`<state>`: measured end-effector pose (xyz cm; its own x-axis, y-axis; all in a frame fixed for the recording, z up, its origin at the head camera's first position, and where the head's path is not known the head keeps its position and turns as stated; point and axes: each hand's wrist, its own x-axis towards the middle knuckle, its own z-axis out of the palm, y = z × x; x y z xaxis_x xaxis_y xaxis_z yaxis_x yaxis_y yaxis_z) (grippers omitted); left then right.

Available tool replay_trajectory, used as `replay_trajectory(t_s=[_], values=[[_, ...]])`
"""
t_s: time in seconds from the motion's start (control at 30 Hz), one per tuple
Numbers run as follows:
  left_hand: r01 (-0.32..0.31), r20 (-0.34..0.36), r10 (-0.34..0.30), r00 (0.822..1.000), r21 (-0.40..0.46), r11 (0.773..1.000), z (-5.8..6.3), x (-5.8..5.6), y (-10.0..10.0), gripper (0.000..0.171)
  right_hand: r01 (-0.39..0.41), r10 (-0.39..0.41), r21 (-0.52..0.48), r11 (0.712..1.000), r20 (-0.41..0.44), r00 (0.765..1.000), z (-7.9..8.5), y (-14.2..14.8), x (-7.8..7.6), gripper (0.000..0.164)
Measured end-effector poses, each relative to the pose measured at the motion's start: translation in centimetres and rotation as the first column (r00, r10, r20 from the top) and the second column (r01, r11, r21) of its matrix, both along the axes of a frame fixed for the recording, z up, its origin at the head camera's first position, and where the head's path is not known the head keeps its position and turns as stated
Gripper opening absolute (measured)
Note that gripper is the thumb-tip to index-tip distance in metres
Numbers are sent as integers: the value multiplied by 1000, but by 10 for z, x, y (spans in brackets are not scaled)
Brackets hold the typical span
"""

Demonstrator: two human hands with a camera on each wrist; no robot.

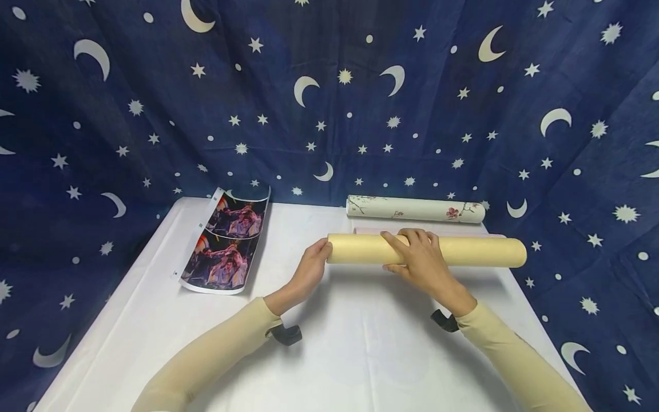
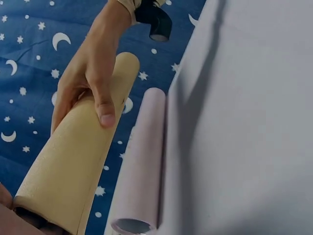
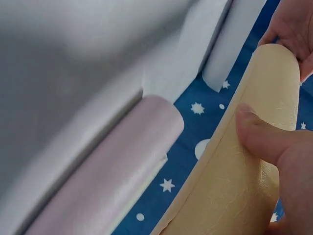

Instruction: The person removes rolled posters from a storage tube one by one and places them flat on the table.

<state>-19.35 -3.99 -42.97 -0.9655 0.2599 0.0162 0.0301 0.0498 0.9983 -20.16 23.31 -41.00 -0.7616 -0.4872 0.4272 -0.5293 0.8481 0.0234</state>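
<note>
A yellow roll of wallpaper (image 1: pixel 479 252) is held level above the white table. My left hand (image 1: pixel 310 266) pinches its left end, with the fingertips at the hollow opening. Around the middle of the roll, my right hand (image 1: pixel 424 260) grips from above, thumb on the near side and fingers over the far side. The left wrist view shows the right hand (image 2: pixel 90 73) wrapped over the yellow roll (image 2: pixel 73 161). Just behind it lies a pale pink roll (image 2: pixel 139 166), mostly hidden by the yellow one in the head view.
A white roll with a flower pattern (image 1: pixel 412 208) lies along the table's back edge. On the left, a curled printed sheet with two dark photo panels (image 1: pixel 223 246) rests on the white table (image 1: pixel 329 355). A dark blue curtain with moons and stars (image 1: pixel 340 114) hangs behind.
</note>
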Motion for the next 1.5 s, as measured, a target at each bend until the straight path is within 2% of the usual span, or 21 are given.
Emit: replay_trajectory(t_s=[0.17,0.3,0.47,0.6,0.8,1.1,1.2,1.33,1.5], values=[[20,16,-19,1000,-39,999,-10,0,-7,45,8,-7,-1,1000,33,999,-16,-4,1,76],[37,84,-35,996,-31,999,-17,-1,-11,50,20,-19,-9,1000,86,996,-28,-7,4,77],[21,195,-22,980,9,1000,-24,-3,-12,51,27,-24,-20,999,119,993,-38,-11,6,76],[4,239,-11,971,33,999,-31,-4,-13,50,28,-23,-31,999,134,991,-46,-14,8,76],[4,296,-15,955,40,999,-38,-5,-12,57,21,-14,-48,999,133,991,-54,-16,7,78],[55,273,-69,960,59,997,-44,-11,-14,53,28,-19,-64,998,139,990,-63,-14,2,79],[37,270,-60,961,88,995,-47,-13,-15,52,35,-25,-69,997,135,991,-66,-12,2,80],[-28,282,-9,959,128,991,-49,-14,-16,51,41,-31,-79,996,129,991,-67,-10,2,81],[-74,304,43,952,91,993,-51,-14,-18,50,44,-30,-92,995,148,989,-69,-9,2,81]])
